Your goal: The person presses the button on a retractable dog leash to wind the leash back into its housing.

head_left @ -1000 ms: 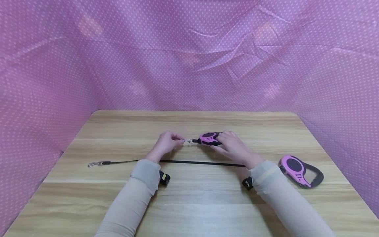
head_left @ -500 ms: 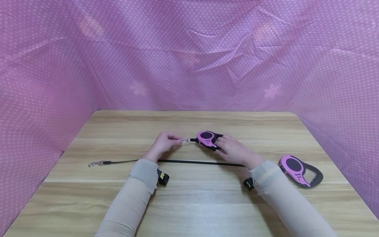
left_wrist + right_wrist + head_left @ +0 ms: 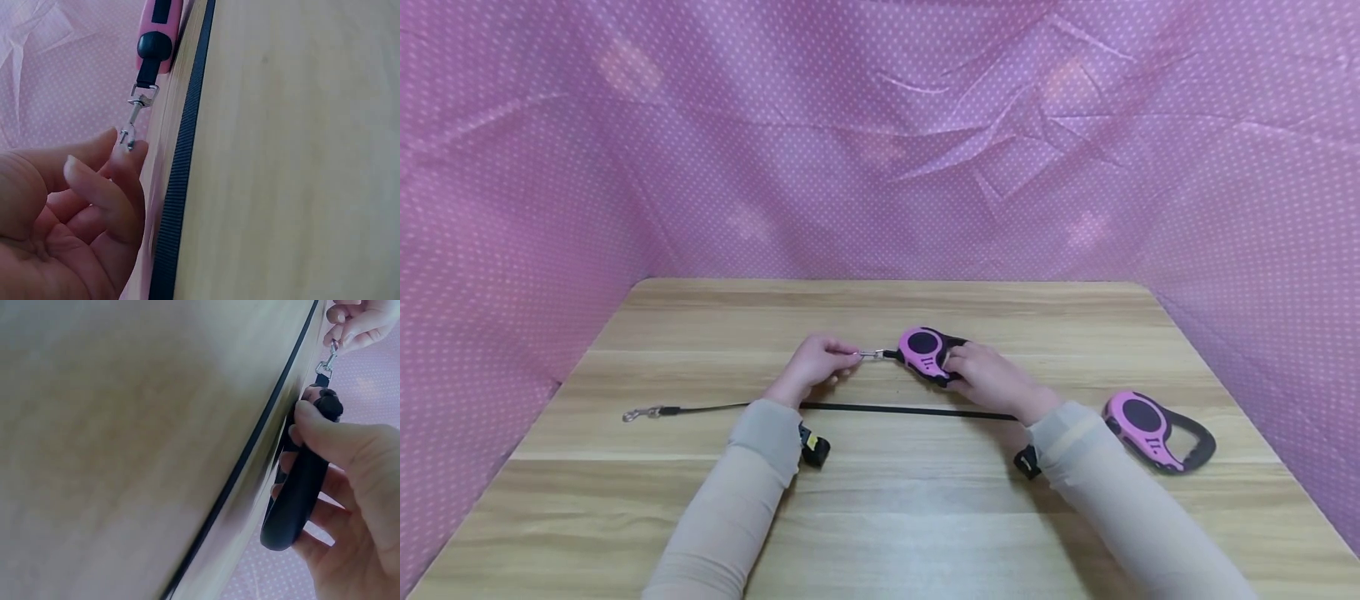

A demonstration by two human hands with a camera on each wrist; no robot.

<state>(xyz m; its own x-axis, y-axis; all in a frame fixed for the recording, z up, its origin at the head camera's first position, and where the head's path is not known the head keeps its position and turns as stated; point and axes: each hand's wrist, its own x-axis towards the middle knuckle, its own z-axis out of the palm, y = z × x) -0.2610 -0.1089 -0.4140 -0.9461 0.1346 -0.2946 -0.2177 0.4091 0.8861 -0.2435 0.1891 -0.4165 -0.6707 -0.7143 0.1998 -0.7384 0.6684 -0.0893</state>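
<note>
Soft, fairly even light fills the head view, with a pale sheen on the near part of the table [image 3: 925, 533] and faint shadows along the inner sides of the sleeves [image 3: 718, 512]. Creases in the cloth [image 3: 880, 142] catch pale streaks. Both wrist views are dimmer and cooler (almost bluish), the wood grain smeared and soft, while the clip [image 3: 135, 112] gives off small glints.

Dotted pink cloth [image 3: 880, 167] on three sides of a wood-grain table [image 3: 910, 508] suggests a curtained booth.
</note>
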